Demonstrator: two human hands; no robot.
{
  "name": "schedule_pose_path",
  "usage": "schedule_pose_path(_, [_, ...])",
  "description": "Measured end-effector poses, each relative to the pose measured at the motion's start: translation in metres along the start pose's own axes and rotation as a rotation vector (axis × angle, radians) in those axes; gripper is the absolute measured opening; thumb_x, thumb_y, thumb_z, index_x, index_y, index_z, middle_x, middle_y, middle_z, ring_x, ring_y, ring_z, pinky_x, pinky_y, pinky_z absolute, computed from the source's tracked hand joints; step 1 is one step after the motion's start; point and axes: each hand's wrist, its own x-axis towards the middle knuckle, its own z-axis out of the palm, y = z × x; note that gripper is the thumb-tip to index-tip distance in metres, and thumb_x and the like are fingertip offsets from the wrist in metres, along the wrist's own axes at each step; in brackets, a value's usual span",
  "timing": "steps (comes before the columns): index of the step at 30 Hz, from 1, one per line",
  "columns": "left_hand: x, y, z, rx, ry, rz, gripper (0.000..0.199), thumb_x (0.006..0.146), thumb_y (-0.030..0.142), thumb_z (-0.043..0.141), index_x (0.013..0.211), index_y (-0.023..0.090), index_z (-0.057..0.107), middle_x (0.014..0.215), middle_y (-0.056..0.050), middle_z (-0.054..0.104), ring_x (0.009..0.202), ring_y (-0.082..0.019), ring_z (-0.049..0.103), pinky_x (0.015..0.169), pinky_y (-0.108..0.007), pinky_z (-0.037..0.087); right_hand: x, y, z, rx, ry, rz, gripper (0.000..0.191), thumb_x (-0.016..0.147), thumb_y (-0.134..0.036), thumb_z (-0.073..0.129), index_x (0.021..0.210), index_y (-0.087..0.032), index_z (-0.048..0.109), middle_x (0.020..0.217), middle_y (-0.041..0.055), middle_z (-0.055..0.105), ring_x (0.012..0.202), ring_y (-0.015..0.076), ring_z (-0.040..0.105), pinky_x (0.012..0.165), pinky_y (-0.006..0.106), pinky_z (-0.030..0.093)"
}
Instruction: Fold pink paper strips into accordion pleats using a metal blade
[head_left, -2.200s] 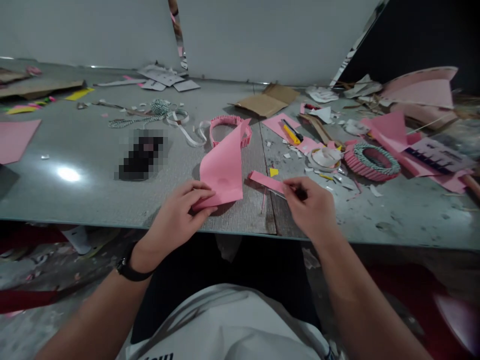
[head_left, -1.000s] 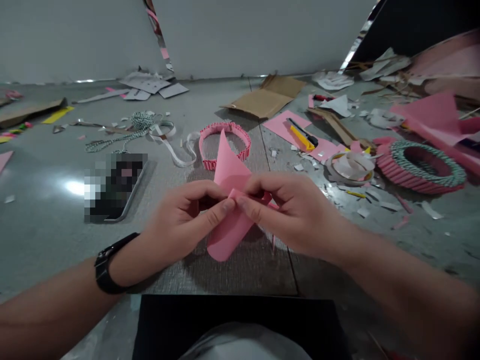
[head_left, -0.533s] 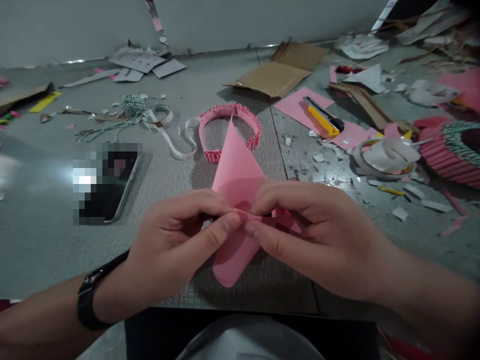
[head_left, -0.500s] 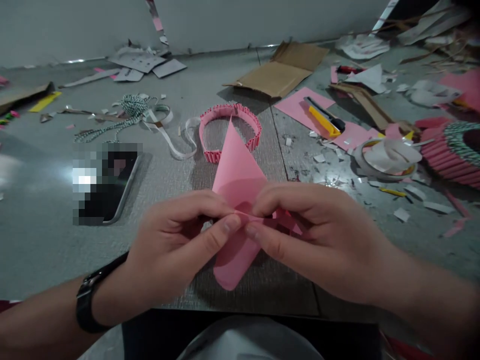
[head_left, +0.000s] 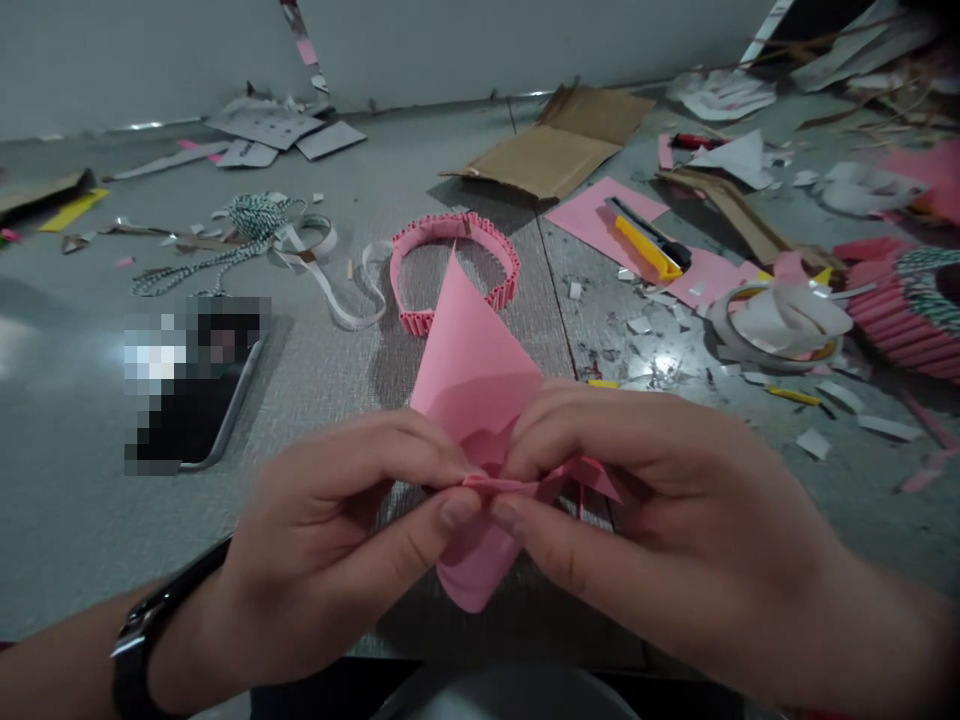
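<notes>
A sheet of pink paper [head_left: 476, 350], curled with a pointed top, stands between my hands at the near side of the table. My left hand [head_left: 352, 540] pinches a narrow folded pink strip between thumb and fingers. On the same strip, right beside it, my right hand [head_left: 645, 510] is closed in a pinch, the two thumb tips nearly touching. Loose pink ends stick out under my right fingers. Behind the paper's tip lies a pleated pink ring [head_left: 506, 255], partly covered by the paper.
A phone [head_left: 199, 390] lies at left, string [head_left: 259, 215] and white ribbon [head_left: 330, 290] beyond it. Folded cardboard [head_left: 547, 150] is at the back. A yellow cutter [head_left: 645, 245], tape roll [head_left: 780, 325], pink rolled piece [head_left: 892, 310] and scraps lie at right.
Both hands have come lower and nearer, with the pinched strip between them. The pink paper's upper part looks wider, and its lower end has shifted slightly right. The camera view has moved a little.
</notes>
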Motion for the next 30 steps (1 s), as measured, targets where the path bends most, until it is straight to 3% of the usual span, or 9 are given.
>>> schedule_pose_path(8, [-0.0012, 0.002, 0.0, -0.048, 0.027, -0.035, 0.014, 0.096, 0.021, 0.081, 0.087, 0.032, 0.082, 0.085, 0.001, 0.082, 0.074, -0.018, 0.078, 0.066, -0.03, 0.068, 0.0017, -0.001, 0.0014, -0.002, 0.008, -0.031, 0.021, 0.094, -0.016, 0.077, 0.075, -0.022, 0.07, 0.075, -0.0048, 0.078, 0.067, 0.0093, 0.07, 0.065, 0.023, 0.056])
schedule_pose_path(16, [-0.0001, 0.0002, -0.0011, -0.048, 0.047, -0.067, 0.012, 0.092, 0.024, 0.088, 0.089, 0.034, 0.083, 0.085, 0.004, 0.082, 0.077, -0.016, 0.078, 0.067, -0.026, 0.067, -0.0017, 0.0006, 0.002, -0.055, -0.006, 0.0, 0.014, 0.095, -0.019, 0.077, 0.081, -0.022, 0.075, 0.075, -0.0049, 0.078, 0.068, 0.01, 0.07, 0.064, 0.025, 0.057])
schedule_pose_path(24, [-0.0008, 0.0011, -0.0044, 0.029, -0.001, -0.007, 0.009, 0.096, 0.03, 0.088, 0.094, 0.037, 0.083, 0.086, 0.004, 0.083, 0.076, -0.018, 0.08, 0.07, -0.03, 0.07, -0.0019, -0.0029, 0.0006, -0.053, 0.018, -0.007, 0.012, 0.09, -0.017, 0.082, 0.082, -0.022, 0.076, 0.077, -0.0062, 0.08, 0.07, 0.007, 0.072, 0.064, 0.019, 0.057])
schedule_pose_path(30, [-0.0021, -0.0008, -0.007, 0.006, -0.021, 0.035, 0.01, 0.096, 0.025, 0.085, 0.092, 0.034, 0.083, 0.085, 0.004, 0.083, 0.074, -0.016, 0.08, 0.07, -0.026, 0.069, -0.0028, -0.0037, 0.0006, -0.066, 0.029, -0.01, 0.012, 0.092, -0.017, 0.081, 0.082, -0.022, 0.076, 0.079, -0.0056, 0.08, 0.071, 0.0076, 0.073, 0.065, 0.019, 0.059])
